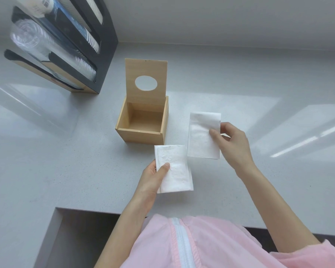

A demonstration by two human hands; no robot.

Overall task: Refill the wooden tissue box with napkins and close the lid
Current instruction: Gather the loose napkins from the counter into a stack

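Observation:
The wooden tissue box stands on the grey counter with nothing inside. Its lid, with an oval hole, is hinged at the back and stands upright. My left hand grips a small stack of folded white napkins just in front of the box. My right hand pinches a single folded white napkin by its right edge, holding it to the right of the box.
A black and wood dispenser rack with stacked cups and lids stands at the back left. The grey counter has a cut-out edge at the front left. A pale wall runs along the back.

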